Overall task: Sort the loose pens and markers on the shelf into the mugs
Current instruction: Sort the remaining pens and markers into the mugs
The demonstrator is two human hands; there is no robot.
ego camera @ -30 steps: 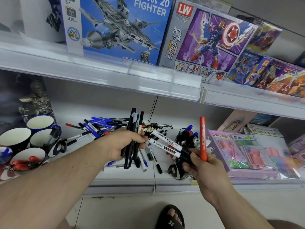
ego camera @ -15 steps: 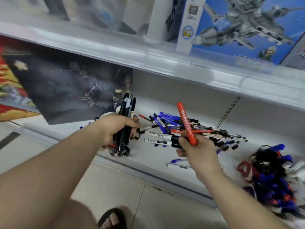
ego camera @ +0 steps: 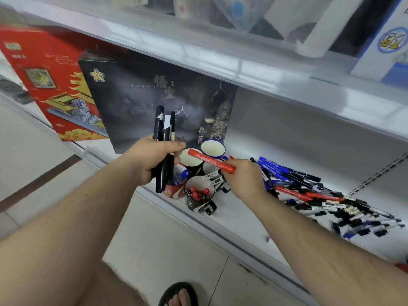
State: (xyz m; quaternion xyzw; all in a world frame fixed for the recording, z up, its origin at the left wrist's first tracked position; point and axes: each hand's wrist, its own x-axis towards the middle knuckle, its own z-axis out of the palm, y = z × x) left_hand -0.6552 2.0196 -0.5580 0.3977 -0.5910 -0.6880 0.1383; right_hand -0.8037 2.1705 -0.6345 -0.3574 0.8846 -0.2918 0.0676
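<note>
Left hand (ego camera: 152, 159), centre of frame: fingers curled round a bundle of black pens (ego camera: 164, 151) held upright, tips rising above the fist and butts hanging below it.

Right hand (ego camera: 244, 178), just right of centre: grips a red marker (ego camera: 210, 161) that slants up-left over the mugs, plus two white-barrelled markers (ego camera: 213, 176) pointing left from under the fingers.

Mug cluster sits between and below the hands on the lower shelf (ego camera: 242, 219). Front mug (ego camera: 197, 196) holds red-capped markers, caps up. A white-lined mug with blue rim (ego camera: 213, 149) stands behind; a red mug (ego camera: 174, 187) shows below the left fist, blue caps inside.

Loose pile of pens and markers (ego camera: 320, 193), blue, red, black, spreads across the shelf at right of frame.

Dark box (ego camera: 143, 96) and red box (ego camera: 50, 80) stand upper left. Sandalled foot (ego camera: 180, 294) at bottom centre.
</note>
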